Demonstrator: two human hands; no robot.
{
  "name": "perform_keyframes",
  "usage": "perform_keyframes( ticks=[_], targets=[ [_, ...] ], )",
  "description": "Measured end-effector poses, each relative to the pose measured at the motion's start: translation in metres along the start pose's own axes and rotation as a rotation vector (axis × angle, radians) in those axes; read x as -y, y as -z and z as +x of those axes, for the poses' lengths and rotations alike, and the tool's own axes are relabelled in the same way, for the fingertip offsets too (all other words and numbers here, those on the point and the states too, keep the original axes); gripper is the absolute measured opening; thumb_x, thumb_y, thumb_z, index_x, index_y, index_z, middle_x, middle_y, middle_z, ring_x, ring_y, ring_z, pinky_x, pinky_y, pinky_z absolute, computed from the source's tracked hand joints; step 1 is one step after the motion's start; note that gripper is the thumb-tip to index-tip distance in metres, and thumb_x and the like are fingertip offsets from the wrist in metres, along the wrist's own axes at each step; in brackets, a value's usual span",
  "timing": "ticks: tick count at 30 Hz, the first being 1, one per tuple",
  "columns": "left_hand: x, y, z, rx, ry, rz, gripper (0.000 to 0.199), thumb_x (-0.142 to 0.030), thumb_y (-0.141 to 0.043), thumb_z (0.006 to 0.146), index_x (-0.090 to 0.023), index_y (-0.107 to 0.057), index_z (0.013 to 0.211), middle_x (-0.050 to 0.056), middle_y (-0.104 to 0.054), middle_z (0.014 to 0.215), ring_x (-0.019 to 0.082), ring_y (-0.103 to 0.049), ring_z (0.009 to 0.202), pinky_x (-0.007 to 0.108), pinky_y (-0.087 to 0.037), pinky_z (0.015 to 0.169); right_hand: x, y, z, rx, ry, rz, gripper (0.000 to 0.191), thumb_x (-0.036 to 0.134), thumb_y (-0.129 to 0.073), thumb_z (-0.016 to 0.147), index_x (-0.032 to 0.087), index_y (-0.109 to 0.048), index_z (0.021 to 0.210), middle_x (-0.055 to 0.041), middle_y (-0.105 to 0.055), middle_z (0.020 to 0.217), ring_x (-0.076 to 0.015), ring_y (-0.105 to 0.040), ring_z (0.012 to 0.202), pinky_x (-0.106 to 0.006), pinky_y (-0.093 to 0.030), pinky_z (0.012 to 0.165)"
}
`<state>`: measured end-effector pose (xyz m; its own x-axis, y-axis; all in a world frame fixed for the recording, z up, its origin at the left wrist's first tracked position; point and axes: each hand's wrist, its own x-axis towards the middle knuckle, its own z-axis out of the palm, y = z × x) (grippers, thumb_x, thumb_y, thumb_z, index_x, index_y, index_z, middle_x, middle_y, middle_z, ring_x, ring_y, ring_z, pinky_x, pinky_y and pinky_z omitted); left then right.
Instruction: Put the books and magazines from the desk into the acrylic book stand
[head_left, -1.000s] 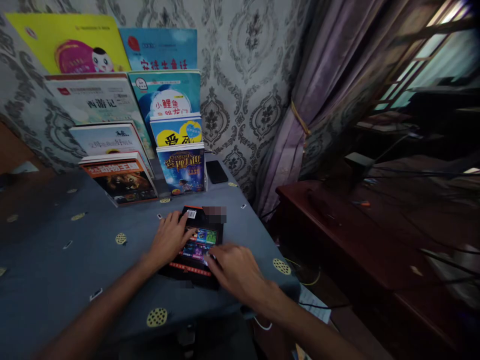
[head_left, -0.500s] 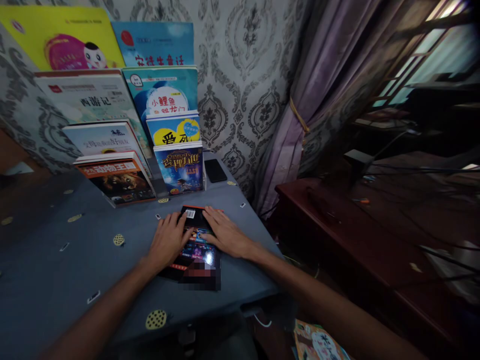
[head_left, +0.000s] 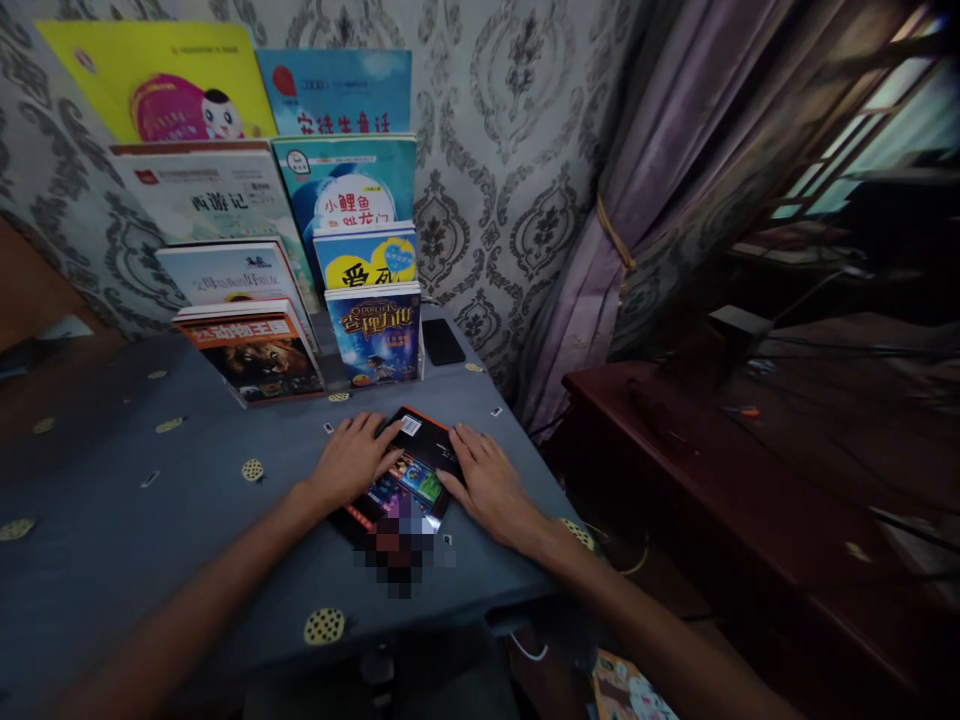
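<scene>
A dark book (head_left: 415, 470) lies flat on the table, turned at a slant, with a barcode label near its far end and colourful pictures lower down. Part of its near end is blurred out by blocky pixels. My left hand (head_left: 349, 462) rests along the book's left side, fingers stretched over the edge towards the barcode. On the opposite side, my right hand (head_left: 489, 488) lies with its fingers extended at the right edge and the thumb by the pictures. Both palms face down.
Behind the book, a tiered display holds several upright books, including one with a lion cover (head_left: 262, 365) and a blue one (head_left: 377, 335). A black phone (head_left: 443, 341) lies beside them. A dark red desk (head_left: 675, 440) with cables stands right; another book (head_left: 630, 688) sits below the table.
The book has turned clockwise on the table. My right hand has shifted from over its cover out to the right edge. The camera view has swung slightly left.
</scene>
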<state>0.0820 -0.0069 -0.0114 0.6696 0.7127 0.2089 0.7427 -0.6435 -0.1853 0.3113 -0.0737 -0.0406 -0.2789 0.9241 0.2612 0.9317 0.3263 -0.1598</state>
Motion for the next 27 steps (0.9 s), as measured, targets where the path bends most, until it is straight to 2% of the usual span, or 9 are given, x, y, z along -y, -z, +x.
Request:
perform_keyframes(
  ticks=[5,7,10,13,16,18,21,24,27],
  targets=[
    [0.006,0.01,0.02,0.029,-0.123,0.103,0.036,-0.045,-0.048,0.098,-0.016,-0.065,0.112,0.013,-0.063,0.107,0.028,-0.055,0.106,0.038,-0.044,0.084,0.017,0.005,-0.043,-0.12,0.007,-0.129,0.052,0.044,-0.048,0.098,0.009,-0.056,0.135,-0.0223,-0.059,0.135,-0.035,-0.052,0.127,-0.054,-0.042,0.106],
    [0.001,0.011,0.025,0.06,-0.111,0.107,0.031,-0.039,-0.046,0.1,-0.016,-0.066,0.104,0.012,-0.063,0.103,0.028,-0.056,0.103,0.036,-0.045,0.08,0.026,0.011,-0.058,-0.157,0.028,-0.112,0.048,0.041,-0.052,0.096,0.01,-0.058,0.132,-0.0216,-0.062,0.126,-0.0342,-0.055,0.119,-0.053,-0.045,0.101],
    [-0.008,0.009,0.027,0.077,-0.056,0.102,0.027,-0.03,-0.042,0.102,-0.016,-0.065,0.103,0.012,-0.062,0.103,0.027,-0.056,0.102,0.035,-0.046,0.075,0.033,0.024,-0.067,-0.149,0.026,0.006,0.035,0.036,-0.052,0.097,0.013,-0.064,0.122,-0.0161,-0.066,0.111,-0.0288,-0.061,0.102,-0.047,-0.052,0.088],
    [-0.013,0.005,0.024,0.057,-0.014,0.086,0.026,-0.028,-0.041,0.102,-0.017,-0.064,0.106,0.011,-0.061,0.105,0.027,-0.056,0.101,0.035,-0.047,0.076,0.03,0.036,-0.056,-0.134,-0.015,0.132,0.028,0.031,-0.047,0.1,0.016,-0.069,0.11,-0.0126,-0.067,0.103,-0.0255,-0.062,0.094,-0.044,-0.055,0.083],
    [-0.011,0.002,0.022,0.028,0.016,0.044,0.026,-0.031,-0.042,0.101,-0.019,-0.065,0.106,0.01,-0.061,0.105,0.026,-0.056,0.101,0.036,-0.048,0.079,0.027,0.04,-0.033,-0.105,0.008,0.211,0.033,0.03,-0.044,0.101,0.014,-0.065,0.122,-0.0164,-0.062,0.126,-0.0275,-0.059,0.117,-0.046,-0.051,0.099],
    [-0.008,0.0,0.022,0.006,0.033,0.016,0.027,-0.031,-0.042,0.101,-0.02,-0.066,0.106,0.01,-0.061,0.103,0.026,-0.055,0.101,0.036,-0.048,0.08,0.027,0.035,-0.016,-0.015,0.077,0.25,0.044,0.034,-0.043,0.101,0.009,-0.056,0.134,-0.0203,-0.052,0.143,-0.0295,-0.048,0.135,-0.046,-0.045,0.11],
    [-0.005,-0.003,0.021,-0.024,0.046,-0.029,0.028,-0.031,-0.042,0.101,-0.02,-0.067,0.107,0.009,-0.062,0.102,0.026,-0.055,0.1,0.037,-0.047,0.081,0.026,0.02,0.005,0.11,0.144,0.265,0.056,0.039,-0.043,0.101,0.002,-0.046,0.143,-0.0253,-0.042,0.152,-0.0318,-0.035,0.145,-0.05,-0.036,0.118],
    [-0.004,-0.004,0.02,-0.037,0.05,-0.048,0.027,-0.029,-0.042,0.1,-0.021,-0.067,0.107,0.009,-0.062,0.102,0.025,-0.055,0.1,0.036,-0.046,0.082,0.017,0.007,0.022,0.116,0.143,0.262,0.058,0.039,-0.041,0.101,0.003,-0.041,0.147,-0.0243,-0.037,0.155,-0.0308,-0.027,0.149,-0.053,-0.027,0.121],
    [-0.005,-0.004,0.021,-0.025,0.048,-0.026,0.028,-0.03,-0.042,0.101,-0.021,-0.067,0.107,0.009,-0.062,0.101,0.026,-0.055,0.099,0.036,-0.046,0.081,0.004,0.003,0.034,0.134,0.106,0.282,0.056,0.035,-0.039,0.101,0.003,-0.041,0.147,-0.0235,-0.035,0.156,-0.0295,-0.025,0.15,-0.051,-0.028,0.121]
  ],
)
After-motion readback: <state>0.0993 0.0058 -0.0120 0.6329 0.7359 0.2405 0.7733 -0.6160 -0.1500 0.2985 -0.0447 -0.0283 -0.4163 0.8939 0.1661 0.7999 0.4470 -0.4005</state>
